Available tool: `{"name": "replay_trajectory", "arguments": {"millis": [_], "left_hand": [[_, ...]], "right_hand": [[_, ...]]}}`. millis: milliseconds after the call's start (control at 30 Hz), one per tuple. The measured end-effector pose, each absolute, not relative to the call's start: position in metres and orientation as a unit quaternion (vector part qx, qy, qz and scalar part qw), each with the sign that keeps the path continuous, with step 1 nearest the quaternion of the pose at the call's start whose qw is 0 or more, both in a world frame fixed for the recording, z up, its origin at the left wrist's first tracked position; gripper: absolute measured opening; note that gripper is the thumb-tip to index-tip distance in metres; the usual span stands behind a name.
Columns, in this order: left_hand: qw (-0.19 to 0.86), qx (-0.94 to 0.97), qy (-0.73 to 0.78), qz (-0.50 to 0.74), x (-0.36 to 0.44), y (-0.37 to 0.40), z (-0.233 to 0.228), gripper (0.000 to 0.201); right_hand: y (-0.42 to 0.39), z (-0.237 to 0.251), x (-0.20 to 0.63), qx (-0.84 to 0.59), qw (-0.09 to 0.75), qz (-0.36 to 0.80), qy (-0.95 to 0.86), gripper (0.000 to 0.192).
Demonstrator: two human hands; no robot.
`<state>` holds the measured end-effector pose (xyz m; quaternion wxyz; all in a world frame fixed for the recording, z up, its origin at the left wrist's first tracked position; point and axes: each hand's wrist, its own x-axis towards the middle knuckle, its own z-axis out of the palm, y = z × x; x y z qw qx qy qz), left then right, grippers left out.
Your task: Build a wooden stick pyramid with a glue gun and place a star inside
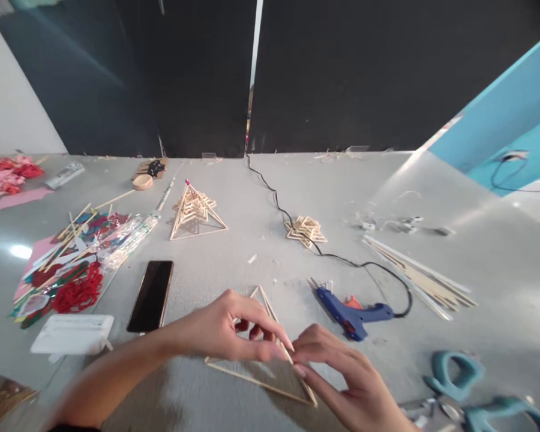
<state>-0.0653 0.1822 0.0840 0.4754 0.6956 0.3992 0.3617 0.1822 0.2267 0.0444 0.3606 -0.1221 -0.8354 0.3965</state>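
Observation:
A flat triangle of thin wooden sticks (247,374) lies on the grey table near me. My left hand (227,329) pinches its right-hand stick between thumb and fingers. My right hand (342,375) meets it from the right, fingertips touching the same stick near its middle. A blue glue gun (351,313) rests just right of the triangle, its black cord (297,228) running to the back wall.
A stick pyramid (194,211) and a stick star (305,230) stand further back. A black phone (151,295), a white box (72,333) and coloured craft pieces (67,264) lie left. Loose sticks (420,279) and teal scissors (472,390) lie right.

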Motion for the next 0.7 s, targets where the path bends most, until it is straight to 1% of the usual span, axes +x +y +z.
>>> {"name": "replay_trajectory", "arguments": {"millis": [167, 333, 567, 700], "left_hand": [[0.481, 0.685, 0.415, 0.356, -0.064, 0.179, 0.0806, 0.024], [0.494, 0.677, 0.418, 0.35, -0.0618, 0.179, 0.0819, 0.024], [0.535, 0.645, 0.424, 0.343, -0.062, 0.179, 0.0866, 0.023], [0.535, 0.645, 0.424, 0.344, -0.0622, 0.1786, 0.0874, 0.022]], "right_hand": [[0.229, 0.0354, 0.183, -0.11, 0.36, 0.389, -0.841, 0.025], [0.2288, 0.0332, 0.1824, -0.101, 0.365, 0.395, -0.837, 0.027], [0.228, 0.0347, 0.1823, -0.102, 0.374, 0.395, -0.833, 0.026], [0.2288, 0.0341, 0.1825, -0.1, 0.381, 0.397, -0.829, 0.027]]}}
